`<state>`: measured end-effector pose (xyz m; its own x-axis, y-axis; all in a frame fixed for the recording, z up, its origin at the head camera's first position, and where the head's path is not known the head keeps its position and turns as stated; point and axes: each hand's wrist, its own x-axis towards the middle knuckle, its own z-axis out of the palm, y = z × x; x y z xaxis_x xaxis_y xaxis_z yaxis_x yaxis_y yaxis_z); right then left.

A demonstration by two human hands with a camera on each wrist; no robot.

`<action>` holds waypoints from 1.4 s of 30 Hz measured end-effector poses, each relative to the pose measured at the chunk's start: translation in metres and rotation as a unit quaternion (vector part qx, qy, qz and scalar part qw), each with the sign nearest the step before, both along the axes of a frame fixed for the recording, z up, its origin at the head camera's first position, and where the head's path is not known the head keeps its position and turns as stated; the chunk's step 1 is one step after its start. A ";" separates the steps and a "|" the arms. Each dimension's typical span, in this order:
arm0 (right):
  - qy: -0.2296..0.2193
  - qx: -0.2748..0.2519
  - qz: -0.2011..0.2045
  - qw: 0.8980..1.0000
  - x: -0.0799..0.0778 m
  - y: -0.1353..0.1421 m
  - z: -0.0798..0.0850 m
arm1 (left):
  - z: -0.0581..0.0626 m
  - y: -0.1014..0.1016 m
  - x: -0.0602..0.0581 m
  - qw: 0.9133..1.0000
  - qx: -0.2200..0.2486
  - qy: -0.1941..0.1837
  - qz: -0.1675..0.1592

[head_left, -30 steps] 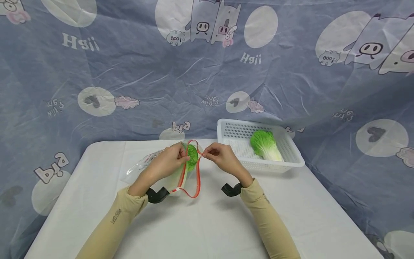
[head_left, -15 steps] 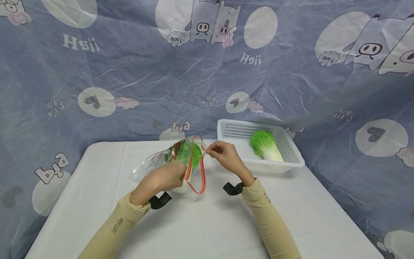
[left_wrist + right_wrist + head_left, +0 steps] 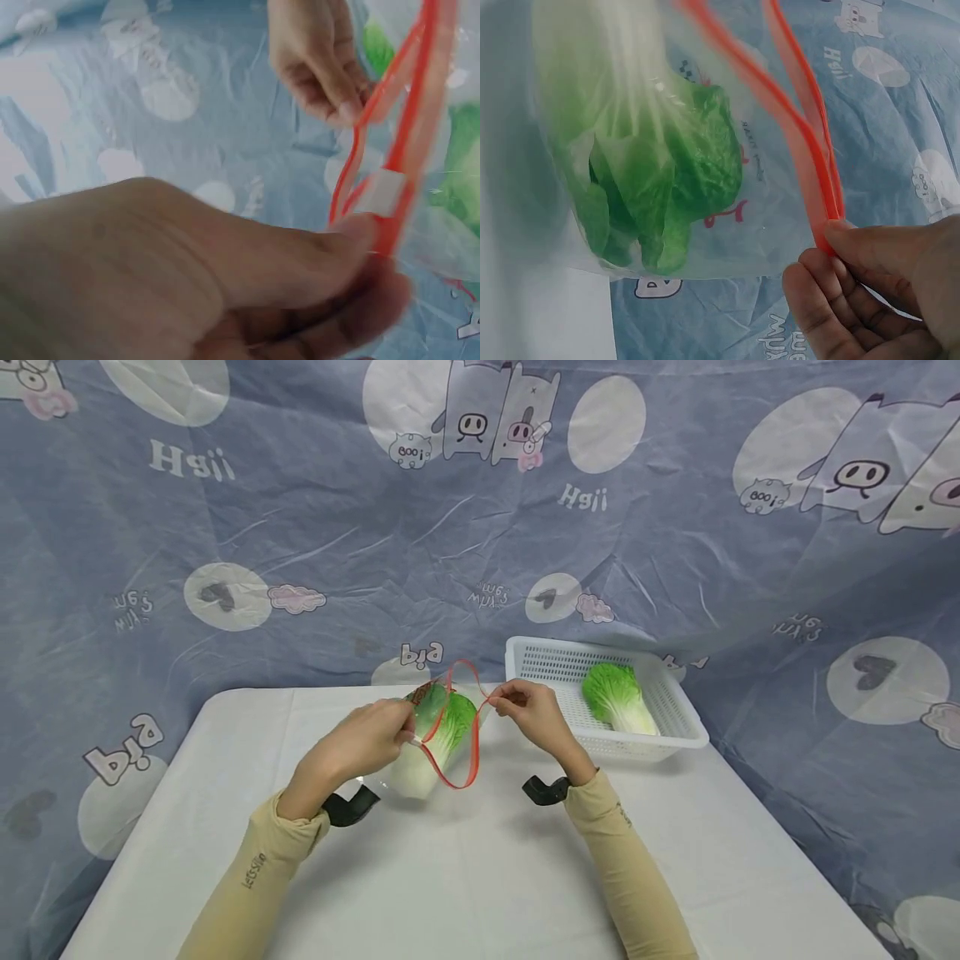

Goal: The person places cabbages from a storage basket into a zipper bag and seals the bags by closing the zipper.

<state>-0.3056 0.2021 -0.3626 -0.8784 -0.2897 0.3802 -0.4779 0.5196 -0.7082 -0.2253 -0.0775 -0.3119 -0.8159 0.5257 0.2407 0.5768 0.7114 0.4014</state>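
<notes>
Both forearms (image 3: 247, 868) slanted inward toward the far edge of the table (image 3: 465, 885); the left hand (image 3: 366, 739) pinched with thumb over curled fingers, and the right hand (image 3: 534, 714), facing it, pinched likewise.

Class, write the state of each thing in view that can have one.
Clear bag: mouth open
Red zip: parted into a loop
Bagged cabbage: inside the bag
White basket: upright, uncovered
Other cabbage: in the basket
Left hand: pinching the zip
Right hand: pinching the zip

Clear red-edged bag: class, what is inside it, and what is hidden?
Inside the bag is a cabbage; its white stem and green leaves show through. Its own bulk hides its far side.
</notes>
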 end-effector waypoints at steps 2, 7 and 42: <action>0.000 -0.016 -0.003 1.000 -0.003 0.002 0.001 | 0.004 -0.010 -0.005 0.999 0.032 -0.001 0.012; -0.008 -0.053 -0.013 0.998 -0.014 0.005 -0.001 | 0.012 -0.038 -0.014 0.993 0.098 -0.040 0.045; -0.023 -0.273 0.029 0.961 0.006 -0.001 0.065 | 0.027 -0.073 -0.022 0.911 0.350 0.074 0.205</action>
<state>-0.2997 0.2010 -0.2979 -0.8863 -0.1067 0.4506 -0.4565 0.0381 -0.8889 -0.2477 -0.1509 -0.2846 -0.8404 -0.1394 0.5237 0.4055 0.4793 0.7784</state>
